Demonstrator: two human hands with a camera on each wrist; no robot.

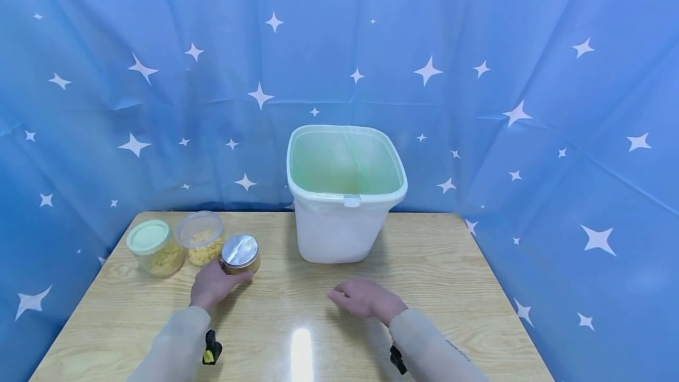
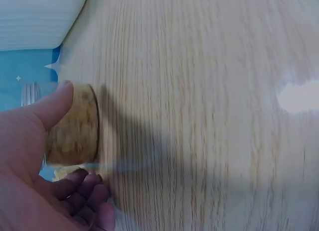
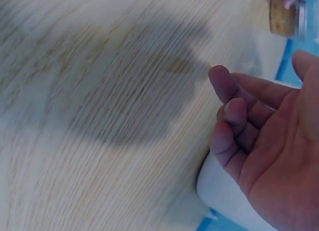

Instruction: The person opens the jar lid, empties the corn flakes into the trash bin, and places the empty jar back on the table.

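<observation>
My left hand [image 1: 218, 285] is at a short jar with a silver lid [image 1: 240, 250], at the left of the table. In the left wrist view the thumb lies across the side of this jar [image 2: 82, 126], which has brown-yellow contents, and the curled fingers [image 2: 89, 201] are at its other side. Just behind are a clear-lidded jar [image 1: 204, 252] and a green-lidded jar [image 1: 164, 258], both with yellowish contents. My right hand [image 1: 366, 298] hovers over the table in front of a white bin, fingers loosely bent, holding nothing; its palm [image 3: 279, 166] shows in the right wrist view.
The white bin [image 1: 334, 231], with a pale green inside, stands upright at the back middle of the wooden table [image 1: 451, 276]. A blue curtain [image 1: 456, 34] with white stars hangs behind the table and along both sides.
</observation>
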